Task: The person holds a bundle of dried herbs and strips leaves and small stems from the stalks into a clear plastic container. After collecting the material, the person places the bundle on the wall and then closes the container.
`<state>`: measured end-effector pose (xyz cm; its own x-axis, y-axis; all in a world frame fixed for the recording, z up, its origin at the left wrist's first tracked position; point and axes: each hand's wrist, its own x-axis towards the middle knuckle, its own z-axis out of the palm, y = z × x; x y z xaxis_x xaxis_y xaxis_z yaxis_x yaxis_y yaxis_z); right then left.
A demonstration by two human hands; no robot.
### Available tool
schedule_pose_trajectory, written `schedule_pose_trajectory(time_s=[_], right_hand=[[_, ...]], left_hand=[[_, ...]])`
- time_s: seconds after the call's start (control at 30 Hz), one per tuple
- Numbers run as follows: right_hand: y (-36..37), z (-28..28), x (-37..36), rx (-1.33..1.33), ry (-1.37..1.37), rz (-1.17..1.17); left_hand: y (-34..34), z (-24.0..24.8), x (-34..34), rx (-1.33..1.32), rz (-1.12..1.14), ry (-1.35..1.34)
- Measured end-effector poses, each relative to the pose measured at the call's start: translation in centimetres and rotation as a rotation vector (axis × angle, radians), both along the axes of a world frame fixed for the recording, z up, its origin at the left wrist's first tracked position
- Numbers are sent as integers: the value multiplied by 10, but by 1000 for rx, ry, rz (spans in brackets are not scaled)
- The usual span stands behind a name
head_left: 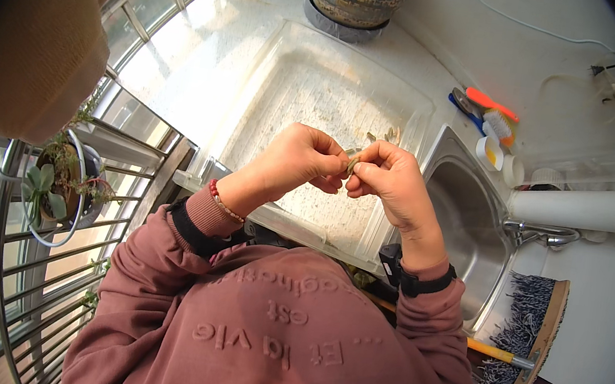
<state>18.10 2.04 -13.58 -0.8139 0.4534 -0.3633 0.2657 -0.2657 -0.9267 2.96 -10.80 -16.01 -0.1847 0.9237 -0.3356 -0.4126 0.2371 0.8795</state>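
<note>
My left hand (297,161) and my right hand (396,182) meet over a clear plastic tub (269,59). Both pinch a small greenish-brown piece (353,162) between thumb and fingertips; its kind is too small and too covered to make out. Just beyond my right fingers, a few small brownish bits (393,135) show against the tub's mottled, pale bottom. A beaded bracelet circles my left wrist, and each sleeve has a black strap around it.
On the right is a steel sink (467,221) with a tap (546,235); brushes (496,125) and an orange-handled tool (490,102) lie behind it. A round pot (355,8) stands beyond the tub. Left are railings and a potted succulent (43,192); a broom (523,352) leans lower right.
</note>
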Motion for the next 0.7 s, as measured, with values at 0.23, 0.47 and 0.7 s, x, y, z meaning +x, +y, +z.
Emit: schedule_pose_trajectory(time_s=[0.23, 0.47, 0.7], right_hand=[[3, -8, -10, 213, -49, 82], [2, -12, -13, 639, -69, 180], [4, -11, -10, 747, -12, 211]], left_hand=[[8, -1, -4, 22, -65, 463], [12, -7, -7, 301, -6, 984], [15, -14, -9, 352, 3, 1053]])
